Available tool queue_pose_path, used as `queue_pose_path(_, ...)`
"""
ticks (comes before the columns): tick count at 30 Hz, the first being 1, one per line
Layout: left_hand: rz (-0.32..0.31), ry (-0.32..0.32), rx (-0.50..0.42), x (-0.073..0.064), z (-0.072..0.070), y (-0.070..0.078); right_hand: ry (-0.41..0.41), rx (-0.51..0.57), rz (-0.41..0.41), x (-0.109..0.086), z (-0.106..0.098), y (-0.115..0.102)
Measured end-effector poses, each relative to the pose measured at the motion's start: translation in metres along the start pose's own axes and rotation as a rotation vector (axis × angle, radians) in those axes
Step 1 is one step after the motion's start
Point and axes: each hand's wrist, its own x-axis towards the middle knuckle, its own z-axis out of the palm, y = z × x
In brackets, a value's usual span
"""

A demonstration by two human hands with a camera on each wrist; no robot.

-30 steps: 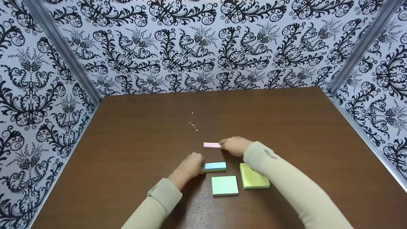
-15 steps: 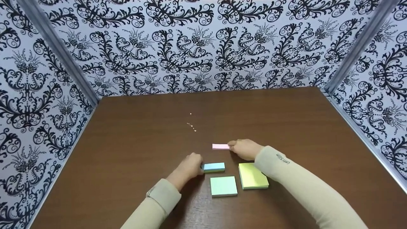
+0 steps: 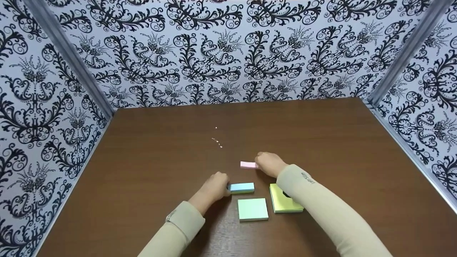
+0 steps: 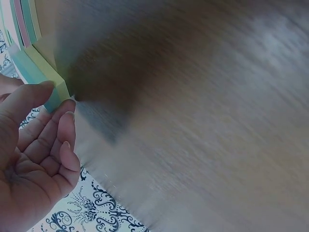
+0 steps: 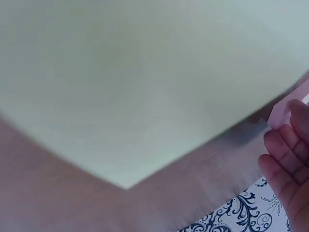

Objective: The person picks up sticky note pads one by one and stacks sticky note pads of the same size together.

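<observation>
My left hand (image 3: 213,186) pinches the left end of a narrow sticky note stack (image 3: 242,187), blue on top with yellow beneath. The thumb lies on one side and fingertips on the other in the left wrist view, where the stack's blue and yellow layers (image 4: 43,72) show. Farther back and to the right, my right hand (image 3: 270,164) grips the right end of a narrow pink sticky note pad (image 3: 248,165). At the right edge of the right wrist view, thumb and fingers pinch this pink pad (image 5: 279,113); much of it is cut off there.
A green square sticky note stack (image 3: 252,209) lies just in front of the blue one. Partly under my right sleeve is a larger yellow stack (image 3: 280,200). Small pale specks (image 3: 217,141) mark the brown table (image 3: 160,142). Patterned walls (image 3: 228,53) enclose its back and sides.
My right hand has moved a little to the right with the pink pad. The left hand and the blue stack have stayed in place.
</observation>
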Motion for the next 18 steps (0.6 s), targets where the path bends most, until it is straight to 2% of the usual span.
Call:
queue_pose_path(9,0.017,0.021,0.001,-0.001,0.000,-0.001,-0.066,0.005,0.146,0.004,-0.004,-0.015)
queue_pose_path(15,0.012,0.022,0.003,-0.001,0.001,0.000,-0.112,0.064,0.370,0.008,-0.005,-0.030)
queue_pose_path(18,0.015,0.025,0.007,-0.001,0.001,0.000,-0.117,0.064,0.448,0.009,-0.006,-0.035)
